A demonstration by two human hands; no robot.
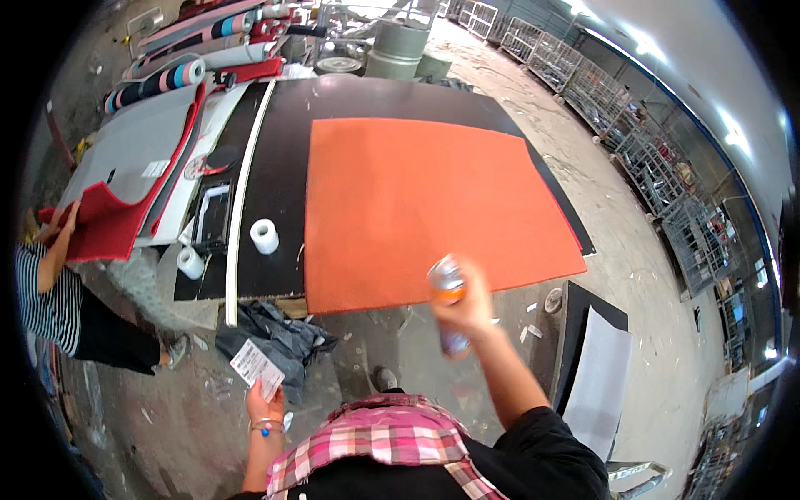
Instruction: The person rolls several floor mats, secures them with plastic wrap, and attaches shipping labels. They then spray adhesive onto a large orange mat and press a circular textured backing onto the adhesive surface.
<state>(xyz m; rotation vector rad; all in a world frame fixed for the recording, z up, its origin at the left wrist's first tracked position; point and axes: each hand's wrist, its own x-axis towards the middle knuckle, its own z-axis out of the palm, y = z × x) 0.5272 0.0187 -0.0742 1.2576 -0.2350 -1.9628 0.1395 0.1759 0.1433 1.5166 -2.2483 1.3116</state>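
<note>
A large orange carpet sheet lies flat on a black board on the floor in front of me. My right hand is raised over the sheet's near edge and grips a silver spray can with an orange band, blurred. My left hand, low at the left with bracelets on the wrist, holds a small white printed paper.
Two white tape rolls sit on the board's left side beside a long white strip. A grey bag lies on the floor. A person in a striped top handles red carpet at left. Carpet rolls lie behind; wire cages line the right.
</note>
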